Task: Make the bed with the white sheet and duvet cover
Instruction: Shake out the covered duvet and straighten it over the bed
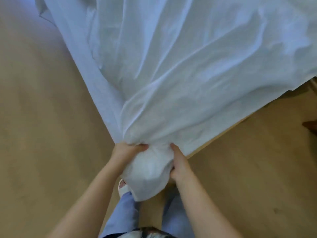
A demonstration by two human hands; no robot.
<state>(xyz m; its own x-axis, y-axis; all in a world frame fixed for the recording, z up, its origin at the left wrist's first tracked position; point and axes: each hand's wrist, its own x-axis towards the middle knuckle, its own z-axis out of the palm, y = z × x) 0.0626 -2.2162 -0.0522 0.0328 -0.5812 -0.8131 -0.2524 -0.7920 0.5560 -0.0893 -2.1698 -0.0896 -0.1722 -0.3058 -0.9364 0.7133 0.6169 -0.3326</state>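
Two-handed, L hand (126, 151), R hand (179, 163) grip sheet (188, 66), bunch btwn fingers (141, 146).

Bare floor (42, 126) left of sheet (188, 57)

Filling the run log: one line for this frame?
step: sheet corner | left hand: grips sheet | right hand: grips sheet | sheet: bunched, wrinkled

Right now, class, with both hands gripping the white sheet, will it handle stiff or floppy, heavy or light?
Probably floppy: the white sheet bunches and sags between the left hand and right hand. Likely light: thin folds fan from the grip.
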